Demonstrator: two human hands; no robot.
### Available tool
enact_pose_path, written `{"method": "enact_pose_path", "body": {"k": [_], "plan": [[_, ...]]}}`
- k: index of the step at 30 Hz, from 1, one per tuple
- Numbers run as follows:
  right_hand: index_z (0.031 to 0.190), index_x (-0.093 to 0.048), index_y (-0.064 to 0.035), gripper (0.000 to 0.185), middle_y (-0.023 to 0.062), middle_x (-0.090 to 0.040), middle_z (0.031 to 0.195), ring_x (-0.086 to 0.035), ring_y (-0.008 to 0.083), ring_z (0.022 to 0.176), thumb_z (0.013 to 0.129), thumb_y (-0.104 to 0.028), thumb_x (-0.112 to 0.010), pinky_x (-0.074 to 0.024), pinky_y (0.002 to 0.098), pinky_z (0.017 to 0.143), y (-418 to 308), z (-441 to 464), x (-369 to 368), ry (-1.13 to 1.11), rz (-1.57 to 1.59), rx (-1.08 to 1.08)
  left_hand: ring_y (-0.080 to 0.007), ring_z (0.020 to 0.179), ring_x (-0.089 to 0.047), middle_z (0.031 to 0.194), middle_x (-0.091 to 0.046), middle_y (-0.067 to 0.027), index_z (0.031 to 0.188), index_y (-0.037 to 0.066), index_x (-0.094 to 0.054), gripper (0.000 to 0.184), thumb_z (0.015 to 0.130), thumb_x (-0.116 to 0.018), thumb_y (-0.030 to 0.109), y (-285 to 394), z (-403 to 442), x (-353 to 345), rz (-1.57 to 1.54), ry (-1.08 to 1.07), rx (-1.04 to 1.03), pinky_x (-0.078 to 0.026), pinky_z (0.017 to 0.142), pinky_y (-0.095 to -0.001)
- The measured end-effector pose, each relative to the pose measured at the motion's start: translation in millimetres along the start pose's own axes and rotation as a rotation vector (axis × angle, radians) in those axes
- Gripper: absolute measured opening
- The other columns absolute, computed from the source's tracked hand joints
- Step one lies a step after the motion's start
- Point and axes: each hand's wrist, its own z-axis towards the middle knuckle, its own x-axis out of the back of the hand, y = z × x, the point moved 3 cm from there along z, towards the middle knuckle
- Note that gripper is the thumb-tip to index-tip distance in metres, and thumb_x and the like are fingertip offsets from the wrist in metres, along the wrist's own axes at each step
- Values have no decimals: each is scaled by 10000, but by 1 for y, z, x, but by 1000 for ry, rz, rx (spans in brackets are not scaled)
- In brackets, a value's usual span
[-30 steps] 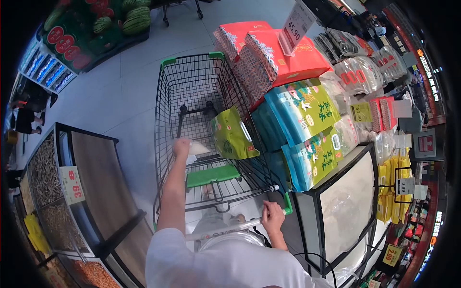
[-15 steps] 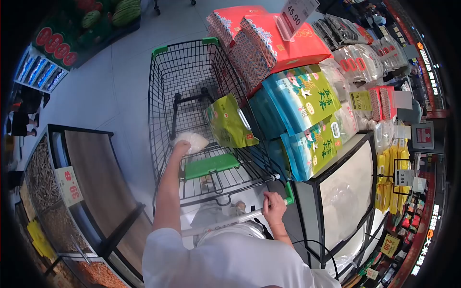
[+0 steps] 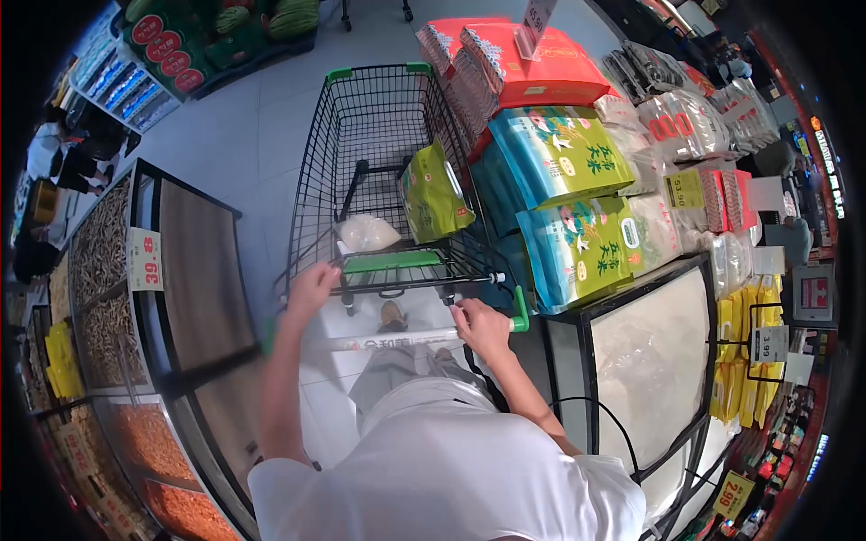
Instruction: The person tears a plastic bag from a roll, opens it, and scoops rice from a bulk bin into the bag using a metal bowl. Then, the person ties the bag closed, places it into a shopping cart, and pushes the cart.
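Observation:
My right hand (image 3: 484,326) is closed round the handle bar (image 3: 406,340) of a shopping cart (image 3: 311,162), near its green right end. My left hand (image 3: 314,288) is above the bar at the near left corner of the cart, holding nothing, with its fingers loosely apart. Inside the cart, a clear plastic bag of white grain (image 3: 370,233) lies by the green seat flap (image 3: 392,261). A green printed rice bag (image 3: 437,193) leans against the cart's right side.
Blue-green rice bags (image 3: 577,243) and red boxes (image 3: 537,68) are stacked close along the right. A bin of white grain (image 3: 649,361) stands nearer. Black-framed bins (image 3: 194,279) with dried goods line the left. Another person (image 3: 68,153) is at the far left.
My left hand has let go of the bag of white grain and drawn back toward me out of the cart. The bag stays in the cart. My right hand remains on the handle bar.

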Motion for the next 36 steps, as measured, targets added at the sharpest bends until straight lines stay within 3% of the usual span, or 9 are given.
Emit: {"method": "enact_pose_path", "body": {"k": [2,3,6,9,14,18,25,30,36], "plan": [[781,-667,-80,280,86,-654,725,-646,303,639,894,-322,-586,-502,411,571,7,-4,-1,-69,-38,84,-164,536,-400,574,-451,-54,726,28,-516,364,890,-649,325,37,-58,-14,99,164,-51,-330,519,-340],[772,-665,-84,306,91,-653,728,-643,317,638,904,-343,-568,-502,421,573,10,-7,-2,-105,-57,121,-260,530,-504,584,-532,-119,704,33,-586,423,910,-588,402,36,-76,-30,204,228,-70,-401,547,-383],[687,-633,-72,403,144,-640,640,-631,344,572,936,-362,-502,-500,457,541,15,-13,1,-87,-73,232,-356,629,-608,716,-645,-176,777,66,-698,464,940,-488,447,40,-103,-61,615,268,-3,-443,594,-451],[680,-647,-72,434,161,-633,611,-630,358,558,944,-369,-475,-503,468,539,22,-18,-1,-69,-117,234,-401,638,-625,681,-643,-194,716,41,-706,592,948,-389,483,44,-108,-71,649,319,83,-483,647,-485],[699,-659,-73,450,174,-641,621,-642,368,579,945,-384,-448,-510,477,566,41,-32,3,-44,-152,207,-344,560,-630,627,-651,-129,627,83,-673,410,909,-530,343,22,-126,-106,965,560,-356,-499,590,-475],[725,-664,-82,431,179,-640,626,-647,369,601,941,-386,-448,-510,484,583,58,-54,15,-52,-187,170,-322,494,-603,555,-615,-112,538,100,-616,376,871,-587,272,51,-167,-128,962,671,-486,-481,508,-445],[682,-634,-86,394,173,-627,599,-635,368,575,921,-366,-492,-503,478,566,76,-123,32,47,-193,158,-324,471,-570,518,-576,-118,552,96,-618,332,862,-564,201,66,-240,-162,655,706,-370,-449,515,-445],[639,-613,-99,342,144,-605,540,-618,312,502,890,-320,-540,-492,426,530,77,-185,45,160,-229,189,-327,517,-598,566,-610,-130,573,85,-646,382,891,-524,257,60,-289,-181,697,646,-299,-469,552,-437],[685,-623,-99,349,158,-630,597,-640,351,581,898,-353,-512,-502,468,569,82,-264,58,89,-247,73,-358,576,-627,638,-645,-157,625,80,-688,436,920,-479,323,55,-362,-209,582,550,-196,-484,634,-446]]}}
